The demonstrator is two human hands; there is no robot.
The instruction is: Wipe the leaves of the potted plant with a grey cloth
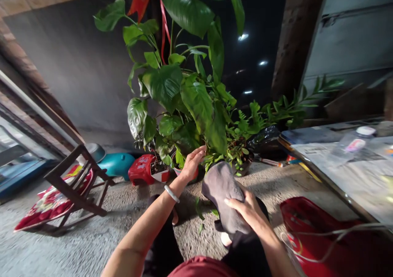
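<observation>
Left hand (193, 162): fingers stretched out at lower leaf edge of plant (196, 105); pinching or not, cannot tell. Right hand (248, 207) grips grey cloth (221, 187), just below plant. Open floor (123, 215) between plant and chair (70, 192); worktop (322, 158) edge right of plant.

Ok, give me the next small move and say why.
Perhaps raise the grey cloth to the drooping leaf: the right-hand grip holds the cloth just below that leaf's tip, while the empty-looking left-hand grip seems close enough to steady the leaf.
</observation>
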